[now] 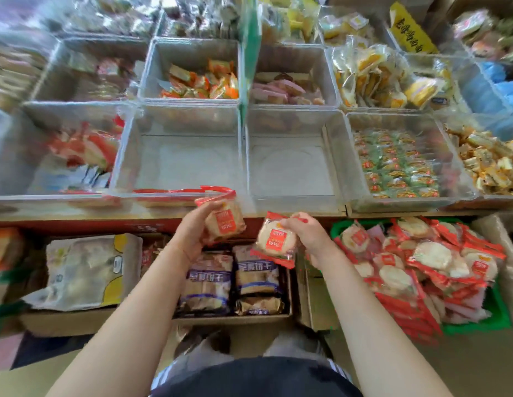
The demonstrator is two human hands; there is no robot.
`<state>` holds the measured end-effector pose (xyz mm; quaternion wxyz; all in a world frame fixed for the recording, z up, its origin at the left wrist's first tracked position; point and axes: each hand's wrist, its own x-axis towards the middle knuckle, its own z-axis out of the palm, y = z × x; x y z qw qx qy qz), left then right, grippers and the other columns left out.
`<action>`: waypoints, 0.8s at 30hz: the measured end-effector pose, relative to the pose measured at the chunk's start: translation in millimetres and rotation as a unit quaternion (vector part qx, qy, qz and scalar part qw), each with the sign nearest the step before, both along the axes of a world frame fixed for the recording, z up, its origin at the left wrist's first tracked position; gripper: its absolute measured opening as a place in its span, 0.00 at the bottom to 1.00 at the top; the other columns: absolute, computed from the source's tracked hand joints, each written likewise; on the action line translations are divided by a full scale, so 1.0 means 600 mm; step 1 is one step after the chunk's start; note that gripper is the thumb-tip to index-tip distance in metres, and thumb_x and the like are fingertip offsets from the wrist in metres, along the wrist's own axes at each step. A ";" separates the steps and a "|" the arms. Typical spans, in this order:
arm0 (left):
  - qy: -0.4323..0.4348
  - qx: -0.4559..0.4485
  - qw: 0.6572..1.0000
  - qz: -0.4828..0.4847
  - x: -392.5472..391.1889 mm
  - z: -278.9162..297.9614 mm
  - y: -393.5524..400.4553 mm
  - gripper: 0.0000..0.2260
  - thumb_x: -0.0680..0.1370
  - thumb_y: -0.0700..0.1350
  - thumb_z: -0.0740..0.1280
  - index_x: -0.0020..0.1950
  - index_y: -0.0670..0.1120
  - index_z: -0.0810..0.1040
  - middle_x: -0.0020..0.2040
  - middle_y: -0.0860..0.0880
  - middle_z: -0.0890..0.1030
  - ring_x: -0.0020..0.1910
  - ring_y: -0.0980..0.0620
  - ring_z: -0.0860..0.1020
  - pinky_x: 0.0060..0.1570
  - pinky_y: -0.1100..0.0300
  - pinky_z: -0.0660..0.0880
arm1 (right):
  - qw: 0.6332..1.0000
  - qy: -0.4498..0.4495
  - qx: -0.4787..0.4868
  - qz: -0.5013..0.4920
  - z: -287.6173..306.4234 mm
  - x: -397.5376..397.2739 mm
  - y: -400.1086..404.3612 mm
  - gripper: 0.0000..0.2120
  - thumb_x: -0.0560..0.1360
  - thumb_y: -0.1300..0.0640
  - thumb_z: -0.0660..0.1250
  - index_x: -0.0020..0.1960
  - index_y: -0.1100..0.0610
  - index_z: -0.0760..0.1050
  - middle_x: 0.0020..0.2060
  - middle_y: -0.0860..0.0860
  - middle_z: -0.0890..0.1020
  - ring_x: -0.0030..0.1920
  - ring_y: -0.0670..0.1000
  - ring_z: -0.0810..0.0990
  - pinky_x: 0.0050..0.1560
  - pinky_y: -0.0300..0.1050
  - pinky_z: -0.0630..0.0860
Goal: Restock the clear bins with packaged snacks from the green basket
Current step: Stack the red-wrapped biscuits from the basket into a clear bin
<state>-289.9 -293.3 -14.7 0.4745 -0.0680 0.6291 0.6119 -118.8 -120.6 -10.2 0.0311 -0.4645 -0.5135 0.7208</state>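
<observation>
Holding one red-edged snack pack in each hand, the person stands mid-transfer between basket and bins. At the far left of the shelf a bin [49, 156] holds red and white packets; below it, on the floor, a large pale bag [89, 270] lies in a cardboard box. The left hand [192, 233] has its fingers curled round a pack [225, 222], raised to the front edge of the left empty bin [178, 156], whose front wall shows a few red packs [175, 196] low down, though blur makes it hard to tell whether they lie inside. Under the hands sit purple-labelled packs [232, 279] in a box. The right hand [309, 233] pinches a second pack [273, 242] by its upper edge, lower than the first and just short of the right empty bin [289, 164]. Next right, a bin [398, 161] is filled with small green and orange packets, and the far right bin holds brown ones. The green basket [484, 322], on the floor at the right below the shelf edge, is heaped with the same round packs. The next move likely calls for lifting both packs over the front walls and letting them go flat inside, probably in the left empty bin. The shelf carries rows of clear bins; the floor is tan.
</observation>
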 end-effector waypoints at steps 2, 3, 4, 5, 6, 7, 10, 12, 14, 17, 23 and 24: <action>0.066 -0.002 0.997 0.050 -0.089 0.014 -0.062 0.17 0.69 0.53 0.74 0.51 0.44 0.83 0.42 0.44 0.82 0.31 0.50 0.78 0.23 0.66 0.65 | 0.999 0.011 -0.030 -0.024 0.013 -0.071 -0.058 0.08 0.76 0.62 0.69 0.44 0.55 0.70 0.34 0.54 0.78 0.28 0.50 0.78 0.25 0.40 0.73; 0.098 -0.002 0.993 0.071 -0.131 0.022 -0.090 0.12 0.69 0.52 0.75 0.46 0.46 0.83 0.38 0.47 0.82 0.29 0.53 0.76 0.24 0.65 0.67 | 0.999 0.016 -0.036 -0.032 0.018 -0.105 -0.081 0.07 0.76 0.62 0.70 0.46 0.55 0.71 0.35 0.54 0.79 0.28 0.50 0.79 0.23 0.40 0.73; 0.131 0.003 0.988 0.083 -0.170 0.030 -0.111 0.10 0.67 0.51 0.75 0.44 0.48 0.84 0.37 0.49 0.83 0.31 0.53 0.77 0.28 0.64 0.71 | 0.998 0.025 -0.040 -0.042 0.023 -0.135 -0.101 0.07 0.77 0.61 0.70 0.48 0.55 0.71 0.37 0.54 0.80 0.30 0.50 0.79 0.24 0.41 0.74; 0.168 0.014 0.983 0.076 -0.204 0.039 -0.127 0.10 0.65 0.52 0.76 0.42 0.50 0.85 0.36 0.51 0.84 0.35 0.52 0.79 0.34 0.60 0.75 | 0.997 0.038 -0.048 -0.055 0.027 -0.163 -0.117 0.06 0.77 0.60 0.70 0.49 0.55 0.72 0.39 0.54 0.81 0.31 0.50 0.80 0.25 0.42 0.76; 0.204 0.023 0.977 0.058 -0.235 0.042 -0.138 0.10 0.62 0.54 0.75 0.41 0.53 0.86 0.37 0.53 0.84 0.39 0.50 0.80 0.41 0.57 0.77 | 0.995 0.047 -0.053 -0.065 0.031 -0.185 -0.130 0.06 0.77 0.60 0.70 0.51 0.54 0.73 0.40 0.54 0.82 0.33 0.50 0.80 0.26 0.42 0.76; 0.243 0.025 0.969 0.037 -0.261 0.044 -0.144 0.09 0.61 0.54 0.75 0.40 0.56 0.86 0.37 0.54 0.84 0.42 0.49 0.80 0.45 0.54 0.78 | 0.994 0.054 -0.059 -0.070 0.034 -0.205 -0.139 0.06 0.77 0.60 0.70 0.52 0.54 0.74 0.40 0.53 0.82 0.34 0.49 0.80 0.27 0.41 0.76; 0.405 -0.035 0.913 -0.026 -0.324 0.026 -0.137 0.10 0.68 0.53 0.76 0.47 0.54 0.86 0.41 0.55 0.85 0.43 0.53 0.82 0.48 0.55 0.79 | 0.993 0.076 -0.068 -0.061 0.046 -0.251 -0.151 0.05 0.77 0.61 0.69 0.52 0.55 0.77 0.40 0.50 0.84 0.36 0.46 0.82 0.31 0.40 0.76; 0.536 -0.090 0.835 -0.088 -0.356 0.007 -0.122 0.09 0.73 0.47 0.74 0.53 0.50 0.85 0.47 0.50 0.86 0.47 0.50 0.83 0.50 0.55 0.78 | 0.994 0.073 -0.047 -0.064 0.049 -0.282 -0.147 0.04 0.78 0.63 0.68 0.51 0.55 0.77 0.39 0.49 0.85 0.38 0.46 0.82 0.36 0.41 0.77; 0.602 -0.141 0.767 -0.173 -0.380 -0.012 -0.106 0.11 0.75 0.41 0.70 0.57 0.47 0.84 0.51 0.45 0.84 0.51 0.43 0.81 0.52 0.52 0.78 | 0.996 0.065 -0.012 -0.061 0.051 -0.313 -0.140 0.04 0.78 0.63 0.68 0.51 0.55 0.77 0.39 0.48 0.85 0.41 0.48 0.83 0.41 0.43 0.77; 0.598 -0.226 0.699 -0.320 -0.393 -0.030 -0.093 0.15 0.77 0.40 0.64 0.62 0.48 0.81 0.56 0.45 0.82 0.57 0.42 0.79 0.59 0.52 0.72 | 0.997 0.047 0.038 -0.042 0.052 -0.351 -0.134 0.06 0.78 0.62 0.69 0.53 0.55 0.78 0.43 0.49 0.85 0.45 0.50 0.85 0.46 0.45 0.79; 0.574 -0.356 0.490 -0.551 -0.408 -0.068 -0.089 0.17 0.78 0.44 0.55 0.57 0.56 0.81 0.52 0.53 0.83 0.60 0.51 0.77 0.75 0.46 0.41 | 0.966 -0.045 0.246 0.059 0.028 -0.421 -0.129 0.14 0.78 0.58 0.68 0.64 0.52 0.76 0.52 0.49 0.82 0.50 0.48 0.80 0.45 0.42 0.79; 0.570 -0.355 0.489 -0.557 -0.410 -0.069 -0.090 0.17 0.78 0.44 0.54 0.56 0.55 0.81 0.51 0.52 0.83 0.60 0.51 0.77 0.75 0.45 0.39 | 0.956 -0.058 0.277 0.075 0.021 -0.435 -0.132 0.15 0.78 0.58 0.68 0.65 0.52 0.76 0.51 0.48 0.81 0.50 0.48 0.79 0.44 0.42 0.80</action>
